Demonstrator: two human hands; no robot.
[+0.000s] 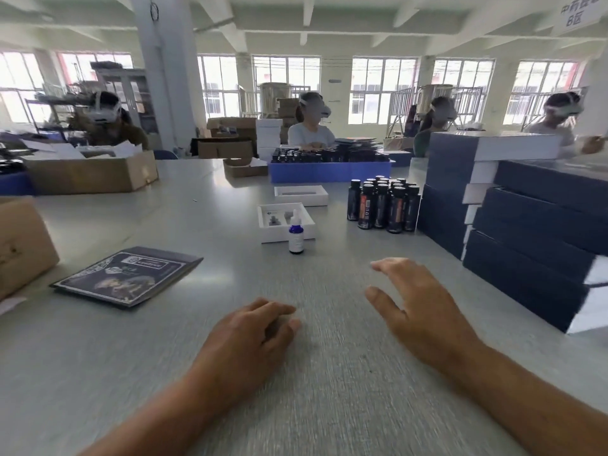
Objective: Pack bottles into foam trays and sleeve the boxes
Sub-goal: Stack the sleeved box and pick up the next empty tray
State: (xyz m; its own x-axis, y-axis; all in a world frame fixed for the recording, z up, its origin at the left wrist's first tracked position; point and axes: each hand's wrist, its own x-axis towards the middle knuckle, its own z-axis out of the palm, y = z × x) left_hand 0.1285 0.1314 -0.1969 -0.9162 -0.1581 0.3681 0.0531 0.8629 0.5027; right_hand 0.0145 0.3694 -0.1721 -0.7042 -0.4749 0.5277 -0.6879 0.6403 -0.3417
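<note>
Your small blue dropper bottle (296, 232) stands upright on the bench (164, 340), white cap up, just in front of the open white foam tray (285, 222), whose cut-out slots show. A cluster of dark bottles (383, 204) stands to its right, beside stacked navy boxes (526, 232). Your left hand (250, 337) rests on the bench, fingers loosely curled, holding nothing. Your right hand (418, 307) hovers with fingers spread, empty.
</note>
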